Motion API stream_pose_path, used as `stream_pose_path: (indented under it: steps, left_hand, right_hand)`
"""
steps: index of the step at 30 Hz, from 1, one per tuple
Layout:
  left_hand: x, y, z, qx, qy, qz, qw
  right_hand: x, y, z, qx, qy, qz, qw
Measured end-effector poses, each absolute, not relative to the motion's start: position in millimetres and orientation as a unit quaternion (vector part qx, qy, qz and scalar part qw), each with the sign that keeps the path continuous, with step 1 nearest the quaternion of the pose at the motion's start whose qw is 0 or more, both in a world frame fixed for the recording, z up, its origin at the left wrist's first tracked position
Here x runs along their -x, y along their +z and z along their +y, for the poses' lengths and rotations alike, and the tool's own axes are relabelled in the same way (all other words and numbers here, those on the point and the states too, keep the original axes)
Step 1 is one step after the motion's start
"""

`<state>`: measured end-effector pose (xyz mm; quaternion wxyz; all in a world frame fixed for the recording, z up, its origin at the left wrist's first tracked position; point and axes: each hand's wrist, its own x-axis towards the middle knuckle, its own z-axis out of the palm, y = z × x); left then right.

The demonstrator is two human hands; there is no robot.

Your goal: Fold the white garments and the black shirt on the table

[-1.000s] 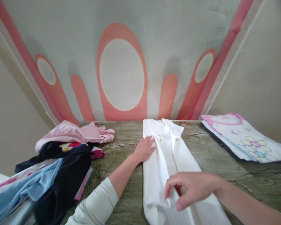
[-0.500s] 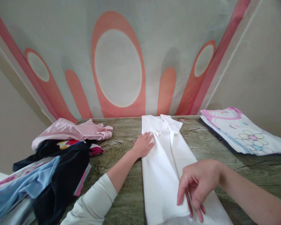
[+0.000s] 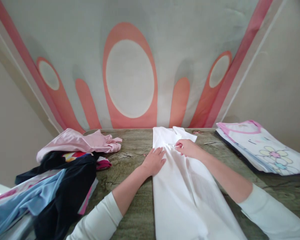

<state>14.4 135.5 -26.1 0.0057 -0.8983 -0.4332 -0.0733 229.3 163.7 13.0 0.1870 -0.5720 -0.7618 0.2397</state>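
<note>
A long white dress (image 3: 175, 200) lies lengthwise on the wood-grain table, its short sleeve and gathered neck part at the far end. My left hand (image 3: 153, 162) rests flat on its left edge, fingers stretched out. Beside the gathers, my right hand (image 3: 188, 148) pinches the cloth between thumb and fingers. Soft creases run down the dress from that pinch. The dress's near end runs out of view at the bottom.
To the left is a loose heap of clothes: a pink garment (image 3: 77, 142), a black one (image 3: 72, 186) and a light blue one (image 3: 37, 195). A neat stack topped by a flower-print shirt (image 3: 255, 143) lies right. The table (image 3: 130, 196) meets a patterned wall.
My right hand has moved from the near end of the dress up to the gathers and taken hold there. Creases have formed in the cloth. My left hand stays at the left edge.
</note>
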Motion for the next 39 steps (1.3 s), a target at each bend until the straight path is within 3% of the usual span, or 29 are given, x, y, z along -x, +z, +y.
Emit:
stream_pose_path:
  steps: [5,27,34,39]
  left_hand:
    - [-13.4,-27.4,130.0,0.901,-0.074,-0.427,-0.003]
    - [-18.8,-10.3,97.5,0.926,-0.035,-0.376,-0.031]
    - [-11.2,-6.7,95.9,0.930,-0.029,-0.362,-0.049]
    - [-0.5,0.6,82.9,0.931,-0.022,-0.358,-0.066]
  right_hand:
    - [-205.7,-10.8,186.2,0.575,0.082,-0.782,0.227]
    - [-228.6,-14.5,188.1,0.555,0.153,-0.753,0.318]
    - [-217.5,-25.5,171.5,0.561,0.209,-0.758,0.258]
    - [-221.6,-24.2,168.0,0.572,0.164,-0.760,0.261]
